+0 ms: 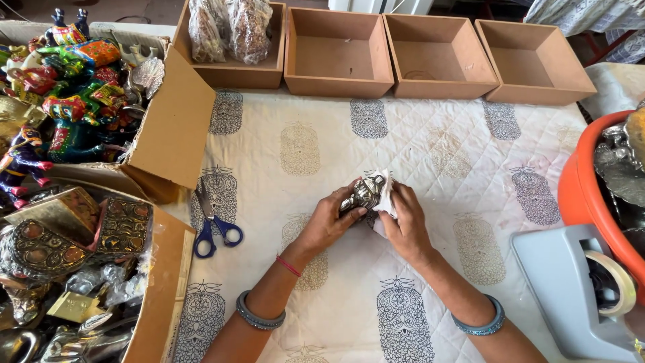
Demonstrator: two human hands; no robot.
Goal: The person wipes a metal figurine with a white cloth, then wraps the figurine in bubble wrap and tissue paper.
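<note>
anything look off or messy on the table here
Nothing looks damaged or spilled. Both hands, left hand and right hand, hold a silver figurine against white paper. The blue-handled scissors lie open on the printed cloth.

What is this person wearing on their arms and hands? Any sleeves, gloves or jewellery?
No sleeves or gloves show: both forearms are bare. The left hand has a thin red thread tied at the wrist, and a grey-blue bangle further up the forearm. The right hand has a similar blue bangle on its forearm. No rings can be made out.
</note>
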